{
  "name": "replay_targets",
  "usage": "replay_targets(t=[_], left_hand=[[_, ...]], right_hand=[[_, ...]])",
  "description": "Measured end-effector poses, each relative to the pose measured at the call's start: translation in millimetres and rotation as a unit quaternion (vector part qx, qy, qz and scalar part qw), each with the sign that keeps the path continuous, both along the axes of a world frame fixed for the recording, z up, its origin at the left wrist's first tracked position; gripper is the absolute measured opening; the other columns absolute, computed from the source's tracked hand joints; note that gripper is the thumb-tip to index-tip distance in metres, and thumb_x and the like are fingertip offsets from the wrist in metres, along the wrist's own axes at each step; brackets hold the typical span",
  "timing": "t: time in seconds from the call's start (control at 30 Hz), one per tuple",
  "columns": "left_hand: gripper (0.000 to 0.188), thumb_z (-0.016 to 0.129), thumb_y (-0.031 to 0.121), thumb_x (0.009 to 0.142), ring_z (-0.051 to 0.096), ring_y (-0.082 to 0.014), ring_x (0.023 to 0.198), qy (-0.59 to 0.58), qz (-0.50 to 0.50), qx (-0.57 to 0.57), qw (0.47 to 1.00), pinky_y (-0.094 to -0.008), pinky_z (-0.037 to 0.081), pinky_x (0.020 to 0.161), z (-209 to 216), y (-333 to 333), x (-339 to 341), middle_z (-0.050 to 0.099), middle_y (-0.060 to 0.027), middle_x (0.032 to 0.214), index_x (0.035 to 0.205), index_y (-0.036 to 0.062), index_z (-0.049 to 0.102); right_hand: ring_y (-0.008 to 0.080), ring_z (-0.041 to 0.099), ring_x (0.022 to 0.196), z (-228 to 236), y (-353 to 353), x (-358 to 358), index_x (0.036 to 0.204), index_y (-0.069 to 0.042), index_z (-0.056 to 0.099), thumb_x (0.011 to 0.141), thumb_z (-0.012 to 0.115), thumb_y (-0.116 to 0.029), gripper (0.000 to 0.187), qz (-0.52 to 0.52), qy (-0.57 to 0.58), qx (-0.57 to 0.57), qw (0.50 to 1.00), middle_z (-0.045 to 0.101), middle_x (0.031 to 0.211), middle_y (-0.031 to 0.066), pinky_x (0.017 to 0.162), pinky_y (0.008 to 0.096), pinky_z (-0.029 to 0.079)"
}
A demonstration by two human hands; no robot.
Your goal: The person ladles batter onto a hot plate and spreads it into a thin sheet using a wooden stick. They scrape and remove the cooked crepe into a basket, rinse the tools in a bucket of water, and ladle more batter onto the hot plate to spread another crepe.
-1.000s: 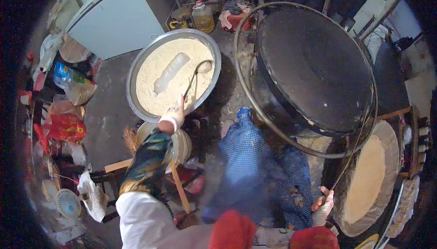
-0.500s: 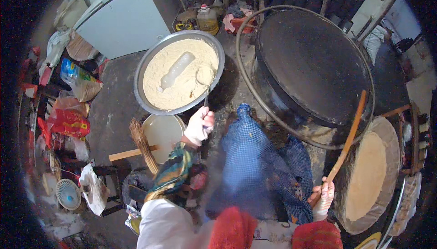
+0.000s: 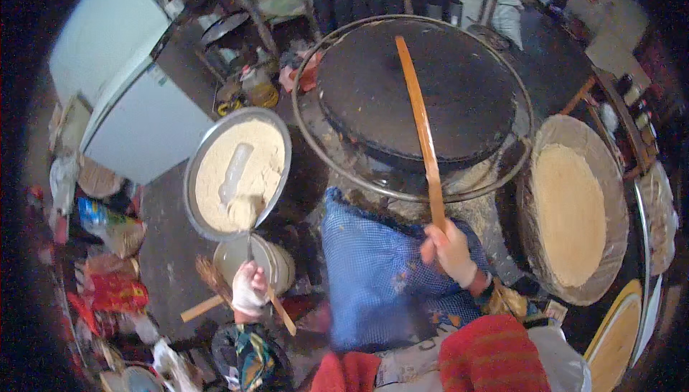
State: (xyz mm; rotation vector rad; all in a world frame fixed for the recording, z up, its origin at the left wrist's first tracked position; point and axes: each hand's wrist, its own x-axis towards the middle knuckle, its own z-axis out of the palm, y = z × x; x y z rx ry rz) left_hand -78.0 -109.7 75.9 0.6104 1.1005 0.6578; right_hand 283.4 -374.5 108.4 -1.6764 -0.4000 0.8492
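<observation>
My left hand (image 3: 250,286), wrapped in white cloth or a glove, grips the dark handle of a ladle (image 3: 244,213). Pale thick batter heaps in the ladle at the near edge of a wide metal basin (image 3: 189,195). In that basin's batter (image 3: 214,169) lies a clear plastic bottle (image 3: 235,173). My right hand (image 3: 453,254) is closed round the lower end of a long, slightly bent wooden spreader (image 3: 420,123). Its blade reaches up across the round black griddle (image 3: 352,94); whether it touches the surface I cannot tell.
A metal ring (image 3: 305,141) surrounds the griddle. Below the basin stands a pale bucket (image 3: 284,264), with a straw brush (image 3: 210,274) beside it. To the right, a lined round basket (image 3: 608,234) holds flat tan rounds (image 3: 570,213). Blue netted cloth (image 3: 366,277) lies before my knees.
My view has turned to the right. My right hand has swung the wooden spreader up and left over the griddle. My left hand still holds the ladle, now at the basin's near edge.
</observation>
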Motion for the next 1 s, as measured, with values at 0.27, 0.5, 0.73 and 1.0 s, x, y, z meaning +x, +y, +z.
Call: replay_targets(t=[0.27,0.5,0.73,1.0], left_hand=[[0.008,0.051,0.014,0.092,0.042,-0.0032,0.049,-0.04,-0.007,0.024,0.999,-0.0128,0.036,0.037,87.0,-21.3,30.0,0.053,-0.0041,0.075,0.09,0.0068,0.049],[0.013,0.052,0.017,0.093,0.04,-0.003,0.049,-0.057,-0.169,0.122,0.976,-0.012,0.031,0.035,152.4,-59.0,144.7,0.051,-0.0015,0.075,0.101,0.0069,0.049],[0.059,0.053,0.006,0.09,0.039,-0.0023,0.055,0.008,-0.354,0.356,0.865,-0.0147,0.037,0.048,101.5,-94.5,283.6,0.053,0.002,0.087,0.143,0.0114,0.029],[0.064,0.053,0.009,0.081,0.057,-0.0302,0.081,0.444,-0.347,0.76,0.325,-0.0426,0.05,0.066,62.6,-65.9,333.9,0.052,-0.0131,0.092,0.141,0.0166,0.032]], right_hand=[[0.0274,0.065,0.071,-20.8,66.0,72.1,0.094,-0.001,0.049,0.092,0.048,-0.026,0.025,-0.078,-0.175,0.03,0.981,0.07,0.08,0.0106,0.064,0.0394,0.047],[0.0187,0.046,0.06,-145.2,38.3,140.5,0.075,-0.019,0.049,0.074,0.049,-0.041,0.022,-0.054,0.299,0.448,0.841,0.045,0.069,0.0049,0.05,0.0323,0.037],[0.0153,0.045,0.06,-210.9,-24.6,256.7,0.078,-0.012,0.051,0.087,0.049,-0.028,0.018,-0.108,0.255,0.49,0.827,0.05,0.072,0.0021,0.052,0.0266,0.039],[0.0367,0.057,0.079,-114.7,-23.0,230.1,0.084,-0.006,0.056,0.083,0.06,-0.036,0.031,-0.157,-0.388,-0.176,0.891,0.062,0.082,0.0187,0.074,0.0472,0.044]])
